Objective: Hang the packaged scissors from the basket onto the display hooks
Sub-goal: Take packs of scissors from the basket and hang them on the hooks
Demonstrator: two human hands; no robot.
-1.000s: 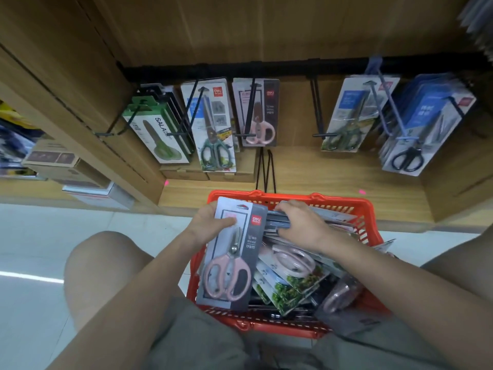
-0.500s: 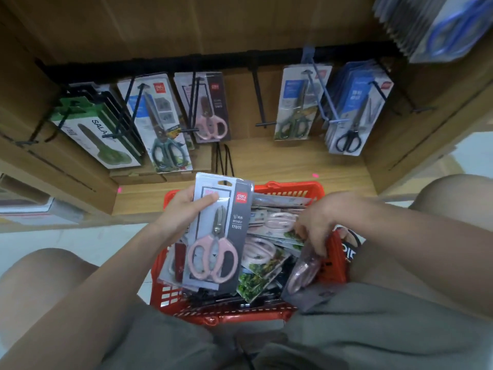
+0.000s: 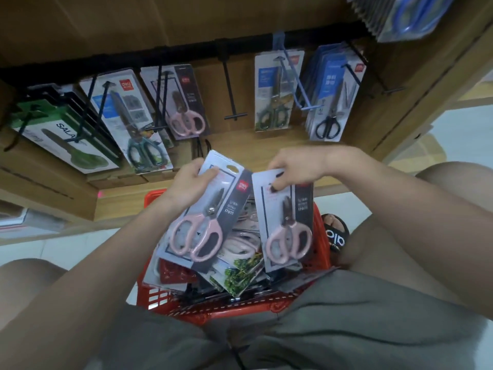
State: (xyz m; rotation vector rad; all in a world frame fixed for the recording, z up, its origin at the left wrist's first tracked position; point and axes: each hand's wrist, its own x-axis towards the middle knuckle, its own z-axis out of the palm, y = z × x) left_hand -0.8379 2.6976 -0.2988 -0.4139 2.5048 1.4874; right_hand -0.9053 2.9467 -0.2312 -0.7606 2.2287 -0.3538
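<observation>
- Packaged scissors with pink handles fill both hands above the red basket (image 3: 318, 236): one pack (image 3: 206, 209) in the left hand, a second pack (image 3: 286, 222) in the right.
- Left hand (image 3: 188, 182) reaches in from the lower left, forearm slanting up over the basket's left side; its thumb lies across the front of the card near the top left corner and the fingers wrap behind, pinching the pack so it tilts with its hang hole up and to the right.
- Right hand (image 3: 296, 166) comes in from the right, wrist bent down; its fingertips and thumb pinch the top edge of the second pack, which hangs nearly upright over the basket's right half.
- The two packs sit side by side, their inner edges just beside each other; whether they touch cannot be told.
- The basket sits on the floor between the person's knees, and holds a loose heap of more carded scissors (image 3: 240, 263), some pink-handled, some with green leaf print on the card.
- Beyond the basket, display hooks (image 3: 230, 92) jut from a black rail in a wooden shelf; one pack of pink scissors (image 3: 182, 102) hangs there, up and to the left of the basket.
</observation>
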